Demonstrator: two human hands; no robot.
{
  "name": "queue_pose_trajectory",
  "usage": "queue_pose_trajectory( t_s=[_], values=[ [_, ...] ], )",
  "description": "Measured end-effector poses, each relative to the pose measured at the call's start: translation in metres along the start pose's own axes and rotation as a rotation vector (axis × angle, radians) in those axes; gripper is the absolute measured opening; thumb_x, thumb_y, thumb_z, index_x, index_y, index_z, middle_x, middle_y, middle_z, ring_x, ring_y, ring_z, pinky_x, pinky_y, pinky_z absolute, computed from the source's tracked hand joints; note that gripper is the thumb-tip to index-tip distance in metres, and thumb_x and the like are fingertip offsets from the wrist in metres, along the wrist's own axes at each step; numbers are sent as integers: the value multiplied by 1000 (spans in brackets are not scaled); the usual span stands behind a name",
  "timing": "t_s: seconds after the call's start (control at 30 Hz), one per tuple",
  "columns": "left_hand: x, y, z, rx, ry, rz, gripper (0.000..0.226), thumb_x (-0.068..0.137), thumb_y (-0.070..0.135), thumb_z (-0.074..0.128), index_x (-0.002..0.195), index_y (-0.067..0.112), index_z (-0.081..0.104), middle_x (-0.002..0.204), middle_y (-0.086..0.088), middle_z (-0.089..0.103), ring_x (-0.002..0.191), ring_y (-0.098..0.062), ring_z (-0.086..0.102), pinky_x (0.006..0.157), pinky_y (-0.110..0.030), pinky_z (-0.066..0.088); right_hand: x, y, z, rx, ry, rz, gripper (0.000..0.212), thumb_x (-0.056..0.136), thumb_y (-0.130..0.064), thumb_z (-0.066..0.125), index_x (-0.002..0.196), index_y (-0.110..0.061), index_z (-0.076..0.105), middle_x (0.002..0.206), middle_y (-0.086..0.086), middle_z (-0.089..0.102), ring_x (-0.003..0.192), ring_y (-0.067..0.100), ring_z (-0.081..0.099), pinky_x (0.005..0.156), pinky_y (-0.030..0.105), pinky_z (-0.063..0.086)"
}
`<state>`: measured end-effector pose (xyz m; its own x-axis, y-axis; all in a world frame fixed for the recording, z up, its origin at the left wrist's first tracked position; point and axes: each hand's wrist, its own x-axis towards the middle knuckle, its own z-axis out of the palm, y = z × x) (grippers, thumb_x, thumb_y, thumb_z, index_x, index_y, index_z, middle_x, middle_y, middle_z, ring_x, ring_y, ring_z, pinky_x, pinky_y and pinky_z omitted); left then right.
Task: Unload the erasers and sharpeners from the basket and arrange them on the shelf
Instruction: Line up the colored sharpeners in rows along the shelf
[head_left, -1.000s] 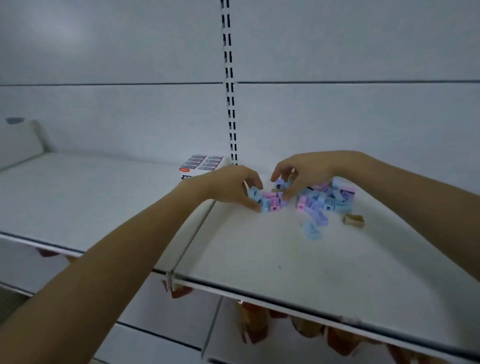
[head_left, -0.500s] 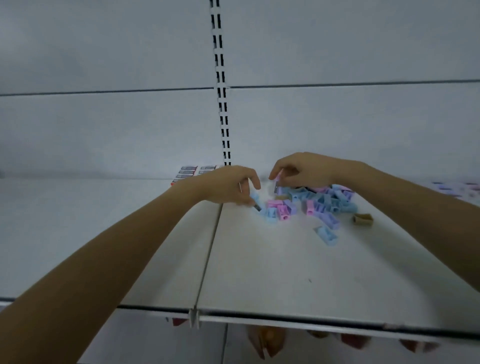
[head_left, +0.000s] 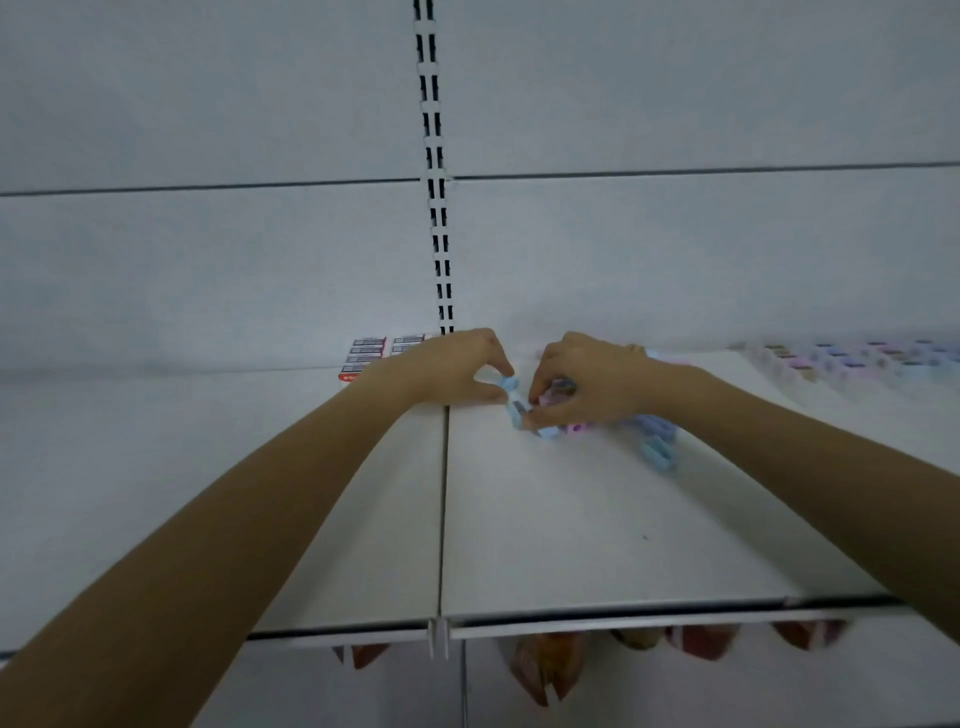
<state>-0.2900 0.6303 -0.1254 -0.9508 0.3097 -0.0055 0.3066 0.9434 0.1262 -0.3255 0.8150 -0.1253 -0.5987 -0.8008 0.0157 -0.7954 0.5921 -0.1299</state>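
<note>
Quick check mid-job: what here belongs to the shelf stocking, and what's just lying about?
Job: left hand and right hand, both pinching sharpeners from the loose pile; printed box, likely erasers; sorted rows far right; shelf.
Lying about: packets hanging below the shelf.

Head-worn, close, down onto shelf (head_left: 571, 519)

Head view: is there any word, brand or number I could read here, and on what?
Nothing reads clearly.
White box behind the left hand: grey label rows and a red strip, too blurred.
Display tray at far right: small labels, too small to read.
</note>
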Motion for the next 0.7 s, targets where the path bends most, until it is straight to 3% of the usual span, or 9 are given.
queue_pose_trajectory(
  t_s=[0.07, 0.13, 0.23, 0.37, 0.43, 0.53, 0.63, 0.7],
  values=[
    [2, 0, -1, 5, 7, 2, 35, 88, 33, 60, 119, 18, 59, 124, 0, 55, 104, -12, 50, 91, -27, 41, -1, -6, 2, -33, 28, 26, 34, 79, -51, 60, 90, -20, 70, 94, 4, 62, 103, 21, 49, 88, 37, 43],
    [3, 0, -1, -14, 13, -8, 32, 87, 30, 61, 116, 16, 59, 119, 2, 59, 92, -7, 47, 80, -21, 38, -1, -10, 4, -39, 43, 34, 27, 81, -46, 60, 91, -23, 69, 99, 3, 62, 108, 22, 48, 90, 38, 41],
    [3, 2, -2, -104, 18, -16, 32, 86, 22, 62, 117, 16, 56, 118, 1, 60, 89, -8, 49, 78, -21, 39, -1, -16, 5, -54, 49, 76, 26, 83, -40, 60, 102, -23, 67, 108, 2, 60, 114, 22, 45, 94, 37, 39],
    [-5, 1, -12, -253, 74, -7, 40, 88, 12, 57, 127, 16, 50, 119, 0, 54, 90, -8, 48, 84, -18, 38, 0, -28, 11, -46, 118, 167, 43, 83, -50, 57, 114, -20, 59, 99, -5, 56, 99, 14, 42, 86, 31, 38],
    [-10, -5, -19, -345, 107, 1, 38, 89, 9, 54, 126, 19, 52, 113, 4, 50, 86, -5, 48, 81, -13, 35, 3, -34, 16, -44, 162, 181, 36, 85, -43, 58, 113, -22, 61, 91, -8, 56, 97, 13, 44, 86, 30, 34],
    [-14, -16, -24, -527, 133, -4, 33, 89, 7, 55, 119, 22, 57, 113, 6, 49, 82, 2, 52, 75, -9, 39, 5, -41, 21, -9, 217, 189, 33, 87, -31, 56, 119, -23, 58, 104, -4, 62, 101, 17, 51, 89, 30, 36],
    [-18, -22, -24, -766, 144, -20, 30, 86, 4, 59, 110, 22, 58, 107, 8, 53, 86, 0, 54, 62, 0, 43, -3, -46, 18, 85, 323, 214, 32, 87, -21, 56, 120, -23, 56, 102, 2, 58, 91, 20, 56, 83, 32, 44],
    [-19, -23, -23, -859, 146, -22, 30, 85, 3, 61, 109, 20, 58, 106, 7, 54, 87, -3, 55, 61, -3, 46, -10, -48, 16, 129, 425, 194, 27, 88, -15, 56, 114, -19, 61, 100, 7, 54, 85, 23, 56, 80, 32, 45]
  ],
)
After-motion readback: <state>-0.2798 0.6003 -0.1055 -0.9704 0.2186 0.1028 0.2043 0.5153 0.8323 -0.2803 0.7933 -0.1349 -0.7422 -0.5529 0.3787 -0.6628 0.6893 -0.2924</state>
